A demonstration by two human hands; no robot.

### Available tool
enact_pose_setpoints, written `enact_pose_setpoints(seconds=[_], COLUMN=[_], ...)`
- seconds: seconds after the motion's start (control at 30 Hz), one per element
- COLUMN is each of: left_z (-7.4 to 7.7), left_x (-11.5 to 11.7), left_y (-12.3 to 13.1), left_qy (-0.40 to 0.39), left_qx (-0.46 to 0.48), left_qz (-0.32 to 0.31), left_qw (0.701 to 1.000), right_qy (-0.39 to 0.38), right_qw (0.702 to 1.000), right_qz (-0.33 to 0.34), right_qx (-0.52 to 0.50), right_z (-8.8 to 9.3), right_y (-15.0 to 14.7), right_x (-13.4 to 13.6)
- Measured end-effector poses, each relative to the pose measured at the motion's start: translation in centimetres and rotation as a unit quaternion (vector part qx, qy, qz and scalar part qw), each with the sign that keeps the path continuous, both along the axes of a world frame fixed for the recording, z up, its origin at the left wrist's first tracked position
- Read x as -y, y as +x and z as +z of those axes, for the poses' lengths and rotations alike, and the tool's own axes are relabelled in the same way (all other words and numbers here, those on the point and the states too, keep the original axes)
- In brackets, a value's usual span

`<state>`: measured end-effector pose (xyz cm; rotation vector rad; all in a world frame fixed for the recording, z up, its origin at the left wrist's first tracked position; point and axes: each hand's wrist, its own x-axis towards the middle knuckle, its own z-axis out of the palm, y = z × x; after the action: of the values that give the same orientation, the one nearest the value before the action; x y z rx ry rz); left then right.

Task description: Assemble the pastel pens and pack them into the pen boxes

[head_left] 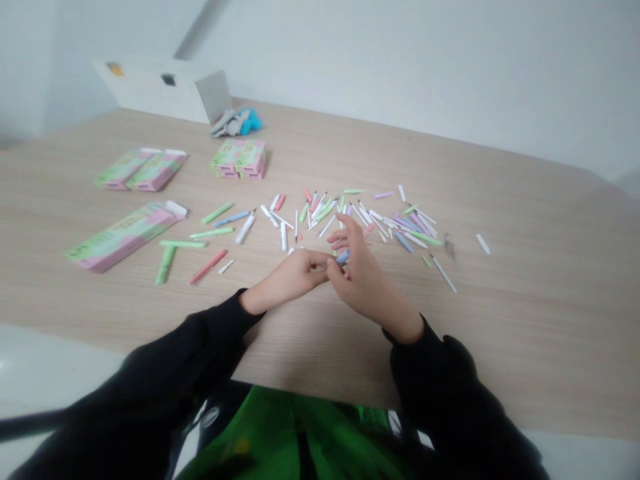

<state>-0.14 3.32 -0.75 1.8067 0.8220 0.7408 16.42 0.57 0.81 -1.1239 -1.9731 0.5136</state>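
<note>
In front of me, my left hand and my right hand meet just above the near side of a loose pile of pen parts. Between their fingertips is a short blue pen part, partly covered by the fingers. My left thumb and fingers are pinched at its left end. The right thumb and forefinger close around it, while the other right fingers are spread. Beyond the hands lie white refills with dark tips, plus green, pink, purple and blue pen barrels and white ones.
Assembled-looking pens lie to the left. Further left are pink-and-green cartons, including a long one, with a small stack behind. Grey and blue cloth-like items rest beside a white box. A white wall backs the table.
</note>
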Motion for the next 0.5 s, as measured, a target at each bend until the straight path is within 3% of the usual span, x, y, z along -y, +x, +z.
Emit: enact_pose_setpoints(seconds=[0.2, 0.33, 0.4, 0.5], left_z=[0.6, 1.5, 1.9, 1.9], left_x=[-0.1, 0.0, -0.1, -0.5], left_y=[-0.1, -2.0, -5.3, -13.4], left_qy=[-0.008, 0.070, 0.137, 0.226], left_qx=[0.026, -0.035, -0.059, -0.124], left_qz=[0.004, 0.034, 0.141, 0.378], left_qw=[1.000, 0.996, 0.979, 0.889], right_qy=[-0.011, 0.004, -0.004, -0.032], right_qw=[1.000, 0.999, 0.998, 0.996], right_qz=[-0.011, -0.039, -0.057, -0.054], right_qx=[-0.007, 0.007, -0.022, -0.063], right_z=[1.4, 1.6, 1.4, 1.1], right_y=[0.4, 1.2, 1.9, 2.9], right_x=[0.8, 1.1, 1.2, 1.5])
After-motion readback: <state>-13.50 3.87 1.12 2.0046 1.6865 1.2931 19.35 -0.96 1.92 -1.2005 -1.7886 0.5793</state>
